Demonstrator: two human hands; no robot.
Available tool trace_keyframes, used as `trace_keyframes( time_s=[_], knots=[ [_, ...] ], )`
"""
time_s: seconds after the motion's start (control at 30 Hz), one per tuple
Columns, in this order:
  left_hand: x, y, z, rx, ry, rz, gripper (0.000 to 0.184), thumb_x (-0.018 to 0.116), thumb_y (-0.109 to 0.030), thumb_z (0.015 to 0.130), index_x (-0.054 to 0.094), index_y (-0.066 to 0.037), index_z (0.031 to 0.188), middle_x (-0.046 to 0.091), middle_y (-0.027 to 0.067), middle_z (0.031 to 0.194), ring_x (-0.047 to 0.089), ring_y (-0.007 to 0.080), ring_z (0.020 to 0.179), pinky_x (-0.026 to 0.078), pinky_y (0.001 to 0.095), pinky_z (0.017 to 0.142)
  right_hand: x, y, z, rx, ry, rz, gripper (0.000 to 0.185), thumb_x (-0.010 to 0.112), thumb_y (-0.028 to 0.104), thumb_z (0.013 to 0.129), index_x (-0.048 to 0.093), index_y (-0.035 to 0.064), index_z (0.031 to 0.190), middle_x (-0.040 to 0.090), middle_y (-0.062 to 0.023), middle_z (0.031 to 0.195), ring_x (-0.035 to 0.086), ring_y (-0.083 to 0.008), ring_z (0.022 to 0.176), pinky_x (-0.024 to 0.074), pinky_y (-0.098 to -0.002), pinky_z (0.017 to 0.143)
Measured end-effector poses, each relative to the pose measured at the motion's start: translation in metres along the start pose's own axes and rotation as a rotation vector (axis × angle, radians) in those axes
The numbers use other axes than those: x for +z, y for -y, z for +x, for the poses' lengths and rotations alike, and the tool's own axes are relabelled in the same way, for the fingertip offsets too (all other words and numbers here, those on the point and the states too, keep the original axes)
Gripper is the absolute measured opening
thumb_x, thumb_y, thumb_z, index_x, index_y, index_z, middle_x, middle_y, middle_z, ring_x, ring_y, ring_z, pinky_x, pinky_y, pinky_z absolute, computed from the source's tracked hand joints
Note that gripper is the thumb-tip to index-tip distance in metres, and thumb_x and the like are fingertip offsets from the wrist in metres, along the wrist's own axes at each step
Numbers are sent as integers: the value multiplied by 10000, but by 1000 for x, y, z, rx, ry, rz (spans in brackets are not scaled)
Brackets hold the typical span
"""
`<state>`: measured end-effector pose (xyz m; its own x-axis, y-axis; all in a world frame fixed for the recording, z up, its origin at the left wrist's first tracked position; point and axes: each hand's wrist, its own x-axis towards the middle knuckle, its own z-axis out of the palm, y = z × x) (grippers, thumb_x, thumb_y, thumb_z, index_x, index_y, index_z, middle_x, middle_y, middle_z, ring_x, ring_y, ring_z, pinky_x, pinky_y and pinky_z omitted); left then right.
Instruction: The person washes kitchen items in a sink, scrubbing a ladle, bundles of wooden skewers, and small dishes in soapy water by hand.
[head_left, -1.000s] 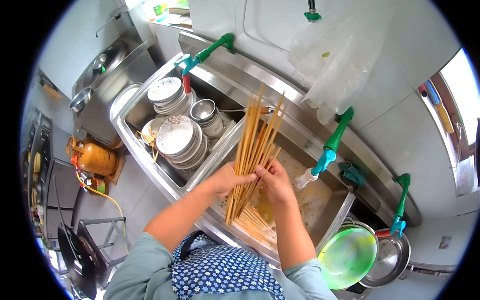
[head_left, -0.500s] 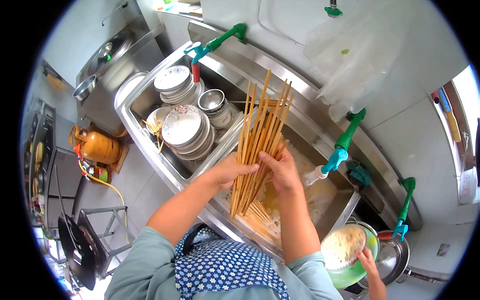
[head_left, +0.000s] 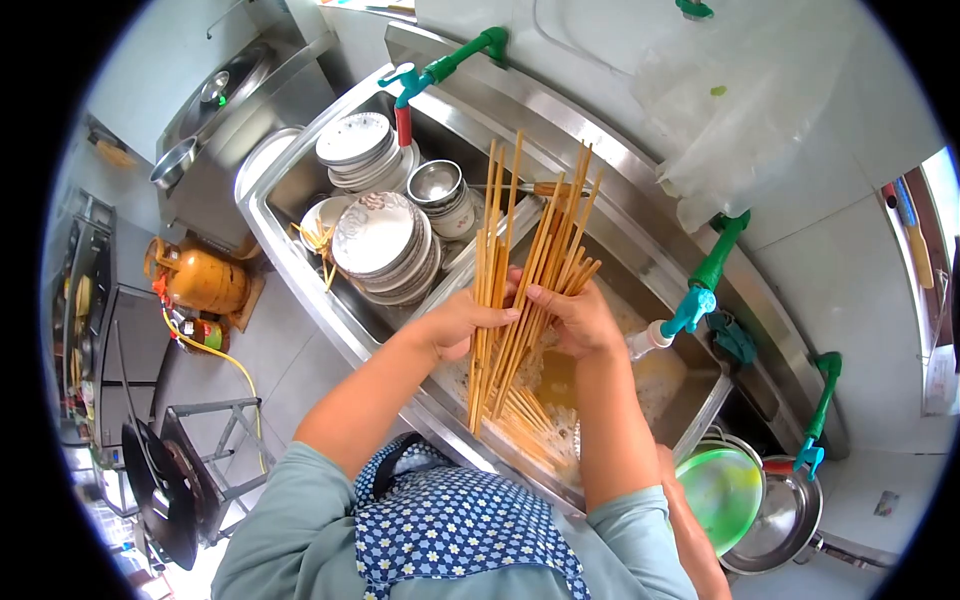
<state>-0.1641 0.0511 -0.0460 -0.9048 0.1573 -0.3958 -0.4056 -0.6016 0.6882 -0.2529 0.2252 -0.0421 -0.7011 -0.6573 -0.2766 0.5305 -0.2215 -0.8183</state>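
Note:
Over the right basin of a steel sink [head_left: 712, 400], my left hand [head_left: 468, 320] is closed around one bunch of long wooden chopsticks [head_left: 487, 265]. My right hand [head_left: 577, 318] grips another bunch beside it, thumb on top. The two bunches fan upward with a narrow gap between them, and their lower ends cross near the front rim. Below my hands, more loose chopsticks [head_left: 522, 425] lie in cloudy, yellowish water.
The left basin holds stacked plates [head_left: 375, 235], more small plates [head_left: 355, 138] and metal bowls [head_left: 436, 182]. Teal taps [head_left: 690, 310] stick out over the sink. A green basin [head_left: 720, 495] and a pan [head_left: 785, 520] stand right. Another person's arm [head_left: 690, 530] reaches in behind mine.
The chopsticks have been parted more clearly into two bunches. The other person's hand and the crusted pale dish have left the green basin; that arm now reaches toward the sink.

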Motion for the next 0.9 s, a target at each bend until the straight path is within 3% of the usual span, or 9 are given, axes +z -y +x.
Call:
trace_keyframes(
  time_s=[0.23,0.4,0.53,0.6,0.9],
  knots=[
    [-6,-7,2,-82,200,8,529,654,-68,872,454,-13,1359,580,47,1174,573,142,1012,470,309,867,6,17,-10,70,108,209,361,675,25,860,561,-19,1199,662,-129,1092,655,-240,1005,551,-393,861],
    [12,-5,-1,-23,-29,158,501,659,-77,872,470,-14,1332,581,47,1179,569,131,1000,470,290,805,1,-1,0,28,24,147,334,679,35,860,564,-19,1169,661,-132,1081,656,-257,1002,553,-397,858],
    [-6,-1,6,-15,-12,68,503,650,-66,879,462,-10,1342,583,52,1179,574,135,977,474,287,790,-5,6,0,60,67,183,309,676,43,864,564,-18,1146,662,-138,1075,658,-262,991,551,-404,870],
    [-13,-3,6,-107,113,-35,500,637,-46,883,457,-5,1348,585,67,1201,588,157,998,487,293,797,-4,13,-2,65,77,195,317,671,42,867,555,-17,1156,660,-144,1079,656,-264,993,549,-411,878],
    [-13,2,4,-106,17,-31,505,621,-11,875,474,-36,1358,584,88,1253,593,179,1078,503,301,837,-4,12,-1,52,100,245,364,626,22,885,486,-6,1220,632,-180,1129,644,-298,1021,550,-449,888]
  ],
)
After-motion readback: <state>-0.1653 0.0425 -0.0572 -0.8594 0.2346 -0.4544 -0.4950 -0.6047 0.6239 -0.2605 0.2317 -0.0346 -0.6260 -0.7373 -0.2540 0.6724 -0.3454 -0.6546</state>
